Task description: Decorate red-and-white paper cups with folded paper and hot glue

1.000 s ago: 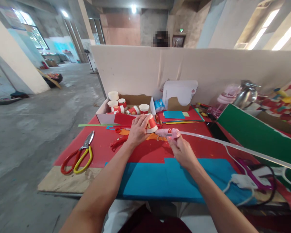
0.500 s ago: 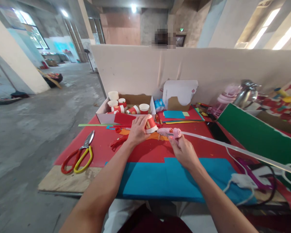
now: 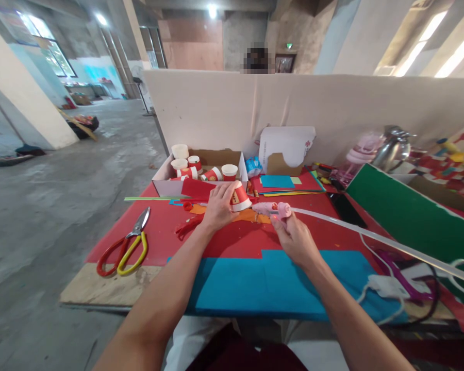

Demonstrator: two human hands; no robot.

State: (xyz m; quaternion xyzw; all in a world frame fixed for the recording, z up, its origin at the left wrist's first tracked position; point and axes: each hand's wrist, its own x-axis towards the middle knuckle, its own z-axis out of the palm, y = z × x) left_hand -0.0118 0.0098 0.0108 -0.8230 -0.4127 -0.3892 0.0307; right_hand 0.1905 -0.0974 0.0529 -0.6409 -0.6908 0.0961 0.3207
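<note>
My left hand [image 3: 219,205] is closed around a red and white paper cup [image 3: 240,198], held tilted above the table with its white rim low and to the right. In my right hand [image 3: 296,234] is a pink hot glue gun [image 3: 272,208], its nozzle pointing left at the cup's rim. Whether the nozzle touches the rim I cannot tell. A small red light glows on the gun, and a long clear glue stick [image 3: 340,223] runs out of its back to the right. Orange paper [image 3: 206,209] and red strips [image 3: 188,224] lie below the cup.
A cardboard box [image 3: 163,187] of several paper cups stands behind my left hand. Scissors [image 3: 133,239] with red and yellow handles lie at left. Blue sheets [image 3: 232,288] cover the front edge. At right are a phone [image 3: 346,209], a green panel [image 3: 410,221] and a white power strip [image 3: 384,286].
The glue gun has shifted very slightly to the right, away from the cup. My left hand keeps the cup in nearly the same place.
</note>
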